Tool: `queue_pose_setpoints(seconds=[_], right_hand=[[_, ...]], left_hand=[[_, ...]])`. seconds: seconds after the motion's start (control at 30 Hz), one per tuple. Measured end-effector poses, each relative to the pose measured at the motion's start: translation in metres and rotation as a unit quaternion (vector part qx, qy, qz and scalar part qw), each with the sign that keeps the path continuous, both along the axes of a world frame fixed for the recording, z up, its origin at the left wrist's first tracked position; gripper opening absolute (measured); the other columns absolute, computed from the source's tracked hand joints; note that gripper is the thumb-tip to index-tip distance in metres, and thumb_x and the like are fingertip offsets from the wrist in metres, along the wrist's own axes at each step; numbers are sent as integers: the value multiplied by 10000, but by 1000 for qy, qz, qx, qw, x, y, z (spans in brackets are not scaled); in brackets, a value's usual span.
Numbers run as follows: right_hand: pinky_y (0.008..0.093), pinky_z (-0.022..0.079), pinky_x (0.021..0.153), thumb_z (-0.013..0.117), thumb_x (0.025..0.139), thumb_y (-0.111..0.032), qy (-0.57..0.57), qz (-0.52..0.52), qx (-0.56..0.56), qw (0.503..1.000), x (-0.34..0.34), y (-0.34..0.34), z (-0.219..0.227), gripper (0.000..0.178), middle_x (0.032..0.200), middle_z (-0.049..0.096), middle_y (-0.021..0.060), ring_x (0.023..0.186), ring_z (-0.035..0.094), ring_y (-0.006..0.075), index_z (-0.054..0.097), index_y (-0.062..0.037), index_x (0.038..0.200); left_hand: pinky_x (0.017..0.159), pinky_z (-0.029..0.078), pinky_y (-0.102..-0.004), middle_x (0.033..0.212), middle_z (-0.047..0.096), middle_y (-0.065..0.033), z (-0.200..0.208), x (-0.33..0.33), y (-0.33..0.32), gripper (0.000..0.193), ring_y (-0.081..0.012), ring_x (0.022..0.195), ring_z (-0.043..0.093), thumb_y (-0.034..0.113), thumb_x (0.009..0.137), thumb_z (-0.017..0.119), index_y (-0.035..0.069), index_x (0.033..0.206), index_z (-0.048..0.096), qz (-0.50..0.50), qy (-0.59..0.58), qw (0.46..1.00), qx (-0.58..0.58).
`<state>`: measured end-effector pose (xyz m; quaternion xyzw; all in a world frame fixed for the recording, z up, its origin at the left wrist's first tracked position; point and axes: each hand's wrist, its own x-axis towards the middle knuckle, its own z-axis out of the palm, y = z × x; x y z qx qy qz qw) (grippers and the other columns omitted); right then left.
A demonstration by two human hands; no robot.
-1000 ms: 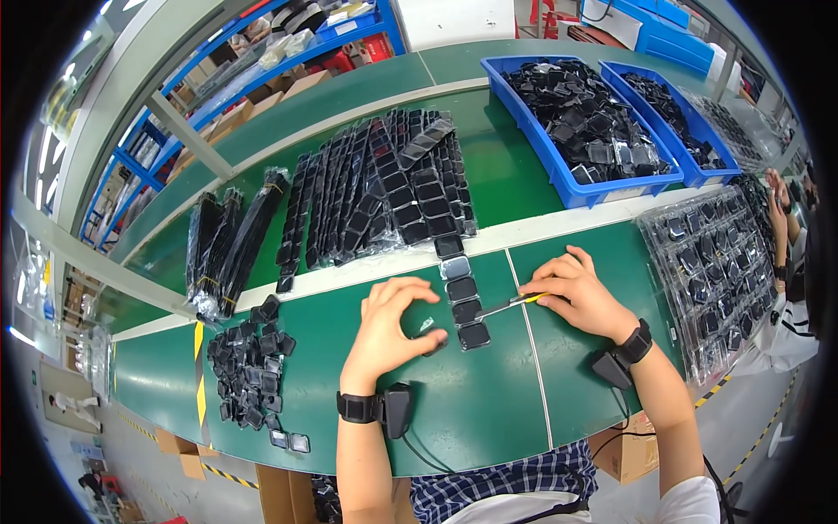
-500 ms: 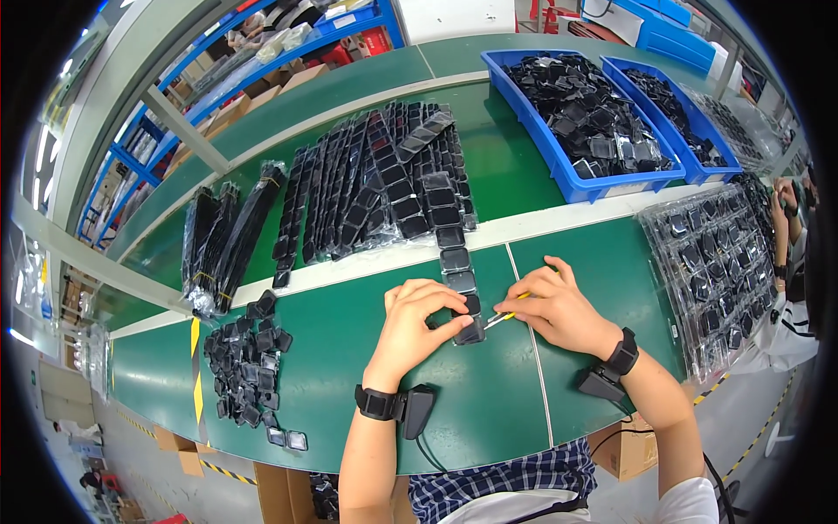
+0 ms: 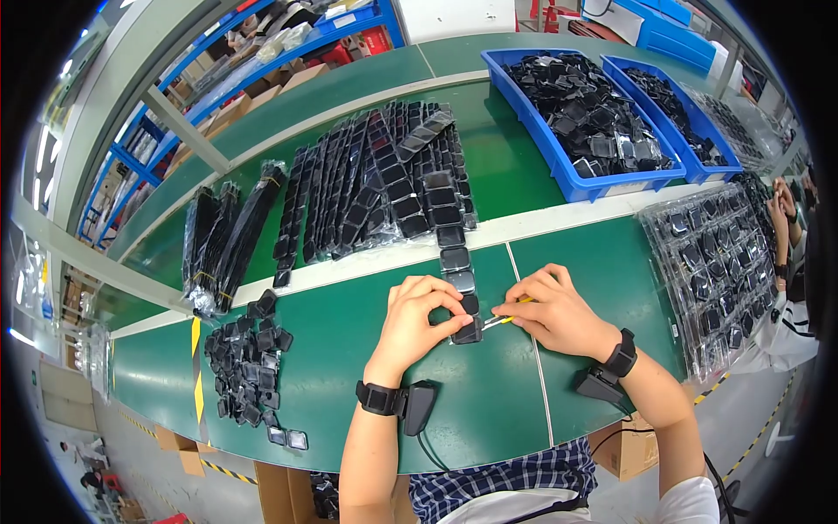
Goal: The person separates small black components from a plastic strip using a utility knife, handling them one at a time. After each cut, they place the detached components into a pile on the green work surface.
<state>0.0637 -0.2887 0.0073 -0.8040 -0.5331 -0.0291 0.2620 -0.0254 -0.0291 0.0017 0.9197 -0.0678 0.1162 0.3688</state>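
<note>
A strip of black square pieces in clear plastic pockets (image 3: 455, 259) runs down from the back ledge onto the green table, its near end between my hands. My left hand (image 3: 415, 325) pinches the left edge of that near end between thumb and fingers. From the right, my right hand (image 3: 563, 316) grips a slim yellow tool with a thin metal tip (image 3: 505, 320). The tip points at the strip's last square; whether it touches cannot be made out. Black straps with boxes sit on both wrists.
Loose black squares (image 3: 247, 371) lie in a pile at left. Behind are more strips (image 3: 358, 188), banded bundles (image 3: 249, 231) and two blue bins (image 3: 572, 188) full of black pieces. Clear trays (image 3: 711, 271) stand at right, near another person's hands (image 3: 779, 210).
My hands stay almost in place; the yellow tool and right fingers have shifted slightly at the strip's end. The other person's hands at far right have moved.
</note>
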Motion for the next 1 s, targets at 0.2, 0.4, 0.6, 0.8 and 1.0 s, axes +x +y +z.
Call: queue_pose_setpoints(seconds=[0.2,0.4,0.6,0.8,1.0], right_hand=[[406,355,1031,786,859,-129,27,26,-5,999,-2,-1,4,317,1066,621,-42,1057,574,159,772,-187,1170],[377,388,974,822,806,-115,3,45,-6,999,-10,-1,7,366,1062,625,-33,1000,570,183,775,-173,1164],[381,413,963,833,787,-109,2,46,4,999,-13,6,0,402,1042,630,-28,1003,572,188,774,-175,1180],[396,405,1056,812,802,-92,-17,72,14,997,-2,4,4,340,1072,635,-28,1048,567,205,800,-203,1123],[398,391,1074,791,835,-88,56,80,-18,995,7,-13,14,307,1084,637,-24,1070,560,217,802,-201,1120]], left_hand=[[1045,367,-372,1094,710,50,6,0,-1,152,-204,1154,586,197,774,880,146,845,756,-9,16,1000,3],[1039,365,-367,1096,708,53,4,-2,0,149,-196,1157,583,212,783,874,149,847,756,-8,16,1000,5],[1029,362,-363,1093,707,51,6,-1,-2,141,-189,1151,579,223,792,867,152,854,763,-17,21,1000,2],[1032,356,-363,1092,706,53,7,-1,0,122,-197,1154,575,218,809,855,151,858,765,-26,26,999,6],[1026,407,-385,1082,706,8,6,-4,15,123,-223,1136,586,148,814,850,111,881,753,-9,-7,998,-56]])
